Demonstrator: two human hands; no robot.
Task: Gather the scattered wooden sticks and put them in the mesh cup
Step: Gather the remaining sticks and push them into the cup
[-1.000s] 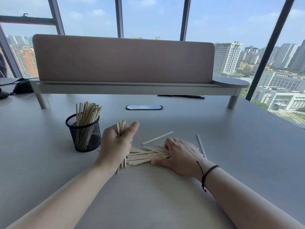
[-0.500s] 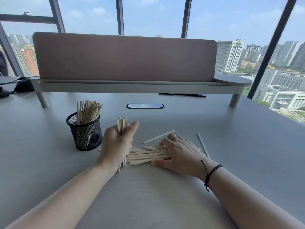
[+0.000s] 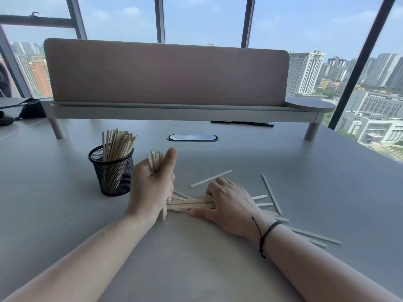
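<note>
Sticks point(image 3: 155, 160) stand gripped in left hand point(image 3: 150, 188); right hand point(image 3: 229, 203) presses pile point(image 3: 187, 203).

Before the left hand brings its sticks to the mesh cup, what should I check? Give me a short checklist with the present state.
1. Left hand grips its bundle of sticks: ok.
2. Mesh cup upright: ok.
3. Room left in the cup: ok, one side looks free.
4. Path from hand to cup clear: ok.
5. Right hand rests on the loose sticks: ok.
6. All sticks gathered: not ok, a single stick lies apart on the desk.
</note>
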